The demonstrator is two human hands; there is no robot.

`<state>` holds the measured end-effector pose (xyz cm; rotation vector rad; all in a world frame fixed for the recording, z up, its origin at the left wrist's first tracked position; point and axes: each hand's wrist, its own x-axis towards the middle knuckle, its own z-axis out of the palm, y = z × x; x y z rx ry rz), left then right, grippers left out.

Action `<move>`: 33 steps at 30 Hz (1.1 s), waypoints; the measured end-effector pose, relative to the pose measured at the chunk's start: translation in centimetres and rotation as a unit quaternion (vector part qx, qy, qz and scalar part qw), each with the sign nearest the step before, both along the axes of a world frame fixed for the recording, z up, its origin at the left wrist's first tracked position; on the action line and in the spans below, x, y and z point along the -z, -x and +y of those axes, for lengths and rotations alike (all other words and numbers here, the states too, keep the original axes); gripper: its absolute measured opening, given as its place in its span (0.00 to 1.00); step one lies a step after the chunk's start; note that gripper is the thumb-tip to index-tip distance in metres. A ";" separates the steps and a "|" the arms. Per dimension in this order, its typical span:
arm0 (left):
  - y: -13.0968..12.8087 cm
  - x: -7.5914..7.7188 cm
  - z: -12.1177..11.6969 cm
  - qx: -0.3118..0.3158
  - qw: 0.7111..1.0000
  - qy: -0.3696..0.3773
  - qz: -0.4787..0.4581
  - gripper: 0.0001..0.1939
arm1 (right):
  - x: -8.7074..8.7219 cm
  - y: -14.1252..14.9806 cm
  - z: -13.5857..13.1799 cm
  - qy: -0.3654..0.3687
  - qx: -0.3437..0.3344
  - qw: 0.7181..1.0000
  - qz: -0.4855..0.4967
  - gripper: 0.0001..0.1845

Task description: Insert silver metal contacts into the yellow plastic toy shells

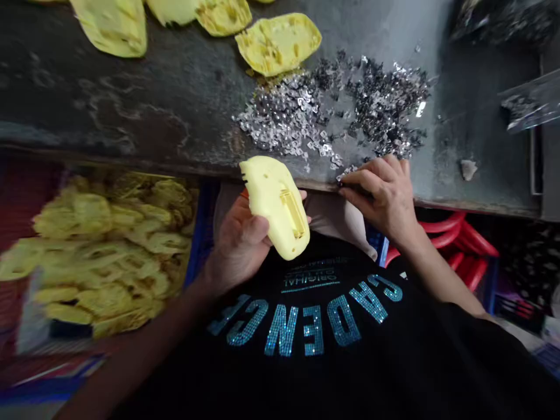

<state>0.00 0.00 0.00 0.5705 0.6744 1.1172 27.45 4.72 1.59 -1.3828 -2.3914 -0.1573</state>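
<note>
My left hand point(245, 236) is closed around a pale yellow plastic shell point(275, 201), held just off the table's front edge. The shell has a rectangular battery recess facing up and a notched end at the upper left. At the table edge, my right hand point(382, 189) pinches thumb and forefinger together on a small metal piece point(341, 179), mostly hidden by the fingertips. Just beyond the fingers spreads a loose pile of small shiny metal pieces point(284, 119), with a darker heap point(385, 105) of them at its right.
More yellow shells point(280, 44) lie along the far side of the grey metal table point(175, 87). A crate of yellow parts point(109, 251) stands lower left. Red curved parts point(459, 239) sit below the table at right. A plastic bag of metal pieces point(531, 102) lies at far right.
</note>
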 end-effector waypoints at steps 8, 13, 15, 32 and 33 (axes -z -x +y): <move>-0.6 -0.9 -0.2 0.021 0.999 0.038 -0.016 0.36 | -0.5 0.3 0.7 0.010 0.006 0.998 -0.061 0.15; -0.9 -1.4 -0.3 0.088 0.991 0.087 -0.052 0.39 | -2.2 0.9 0.9 0.104 -0.025 0.971 0.213 0.13; -1.0 -1.4 -0.5 0.113 0.987 0.089 -0.073 0.37 | -3.2 1.9 0.6 0.201 -0.070 0.914 0.345 0.14; -1.8 -1.2 -1.2 0.123 0.981 0.115 -0.092 0.33 | -4.5 4.3 -0.3 0.224 -0.167 0.894 0.351 0.16; -1.8 -1.2 -1.2 0.123 0.981 0.120 -0.090 0.34 | -4.5 4.4 -0.3 0.220 -0.169 0.897 0.345 0.15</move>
